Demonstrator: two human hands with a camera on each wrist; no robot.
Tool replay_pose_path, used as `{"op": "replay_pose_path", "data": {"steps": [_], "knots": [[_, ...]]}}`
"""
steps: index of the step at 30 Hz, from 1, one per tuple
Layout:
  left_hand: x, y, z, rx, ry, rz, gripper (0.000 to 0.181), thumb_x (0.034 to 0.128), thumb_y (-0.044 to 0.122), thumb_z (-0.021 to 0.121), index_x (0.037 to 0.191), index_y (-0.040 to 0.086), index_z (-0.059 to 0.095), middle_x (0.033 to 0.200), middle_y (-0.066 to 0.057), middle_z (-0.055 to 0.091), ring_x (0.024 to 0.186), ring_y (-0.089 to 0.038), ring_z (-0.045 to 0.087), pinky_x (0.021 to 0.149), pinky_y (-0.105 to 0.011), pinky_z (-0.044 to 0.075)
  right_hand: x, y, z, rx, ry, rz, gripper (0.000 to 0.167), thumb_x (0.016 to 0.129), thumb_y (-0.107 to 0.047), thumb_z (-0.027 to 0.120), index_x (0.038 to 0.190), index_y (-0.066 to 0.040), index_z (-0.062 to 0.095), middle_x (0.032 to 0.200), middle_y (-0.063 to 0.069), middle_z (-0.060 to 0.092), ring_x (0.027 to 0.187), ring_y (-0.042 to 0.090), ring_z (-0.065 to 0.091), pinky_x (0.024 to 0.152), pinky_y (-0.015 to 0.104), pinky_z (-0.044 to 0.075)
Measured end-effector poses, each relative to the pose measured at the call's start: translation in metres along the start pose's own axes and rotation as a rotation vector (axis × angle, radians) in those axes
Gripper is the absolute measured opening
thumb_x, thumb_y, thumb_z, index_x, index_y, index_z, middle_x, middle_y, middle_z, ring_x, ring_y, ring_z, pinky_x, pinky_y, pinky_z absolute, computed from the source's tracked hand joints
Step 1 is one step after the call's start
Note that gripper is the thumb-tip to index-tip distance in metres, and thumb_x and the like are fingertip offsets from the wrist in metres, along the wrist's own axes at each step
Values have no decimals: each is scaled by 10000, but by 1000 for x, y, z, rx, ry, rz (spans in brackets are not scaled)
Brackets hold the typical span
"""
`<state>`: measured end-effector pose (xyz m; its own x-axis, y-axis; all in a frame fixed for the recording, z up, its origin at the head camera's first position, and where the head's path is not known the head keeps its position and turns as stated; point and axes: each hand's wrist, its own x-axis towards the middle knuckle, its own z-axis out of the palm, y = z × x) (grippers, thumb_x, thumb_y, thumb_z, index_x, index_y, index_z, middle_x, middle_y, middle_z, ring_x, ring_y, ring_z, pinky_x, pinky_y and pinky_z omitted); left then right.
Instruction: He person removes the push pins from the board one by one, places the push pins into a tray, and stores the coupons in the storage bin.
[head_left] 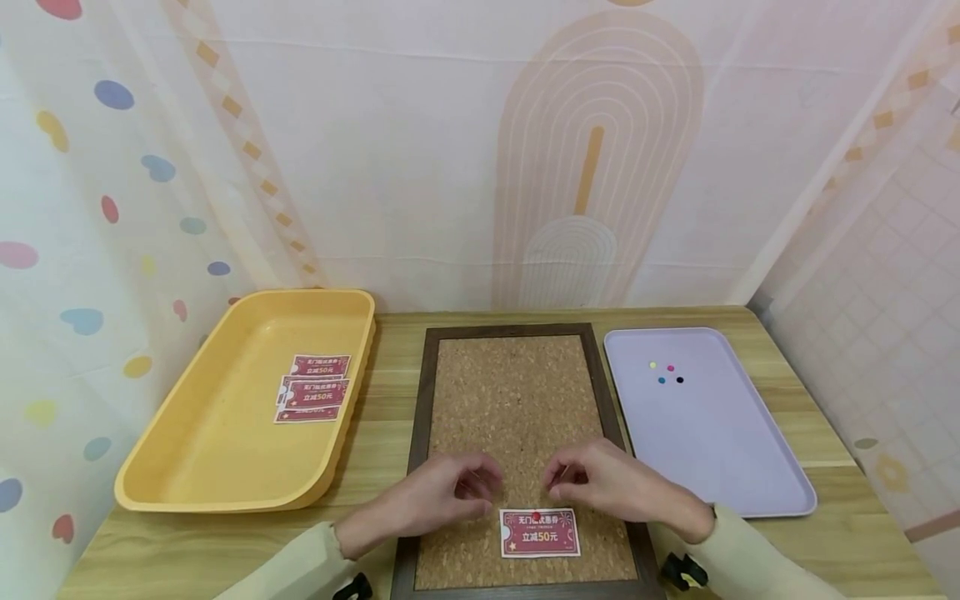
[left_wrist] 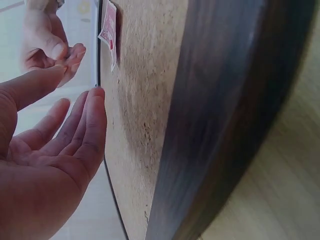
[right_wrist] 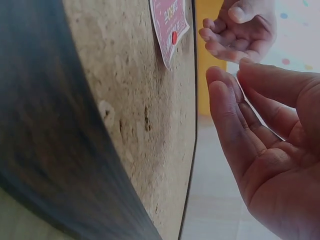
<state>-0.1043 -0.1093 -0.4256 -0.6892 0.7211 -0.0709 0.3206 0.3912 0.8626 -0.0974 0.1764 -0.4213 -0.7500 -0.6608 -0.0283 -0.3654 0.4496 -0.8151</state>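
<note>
A red-and-white coupon (head_left: 540, 537) lies near the bottom of the framed cork board (head_left: 517, 392), with a red pushpin (head_left: 536, 517) at its top edge. Just up and to the left of the coupon, my left hand (head_left: 453, 490) hovers over the cork with relaxed, bent fingers and nothing in them. My right hand (head_left: 600, 479) is on the other side, up and to the right, its fingers loosely bent and holding nothing. Both wrist views show a gap between thumb and fingers. In the right wrist view the coupon (right_wrist: 170, 22) curls away from the cork around the red pin (right_wrist: 174, 38).
A yellow tray (head_left: 225, 400) on the left holds several more coupons (head_left: 315, 393) in an overlapping stack. To the right, a lilac tray (head_left: 712, 433) carries several small coloured pins (head_left: 671, 368). A patterned curtain (head_left: 420, 167) hangs behind the wooden table (head_left: 382, 450).
</note>
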Motion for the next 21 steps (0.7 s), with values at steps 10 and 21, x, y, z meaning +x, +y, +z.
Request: {"op": "replay_pose_path", "data": {"steps": [10, 21], "knots": [[7, -4, 5, 140, -67, 14, 175, 917, 17, 741, 1086, 52, 772, 968, 28, 748, 817, 37, 620, 741, -187, 539, 9, 0, 9, -80, -85, -1, 105, 936, -67, 757, 974, -164, 767, 938, -133, 701, 842, -17, 624, 776, 223, 544], [14, 2, 13, 320, -58, -9, 114, 877, 123, 800, 979, 168, 823, 880, 139, 697, 778, 38, 549, 692, -186, 463, 15, -1, 17, -155, -139, 45, 121, 923, -82, 773, 906, -202, 758, 867, -136, 689, 766, -51, 591, 739, 216, 497]]}}
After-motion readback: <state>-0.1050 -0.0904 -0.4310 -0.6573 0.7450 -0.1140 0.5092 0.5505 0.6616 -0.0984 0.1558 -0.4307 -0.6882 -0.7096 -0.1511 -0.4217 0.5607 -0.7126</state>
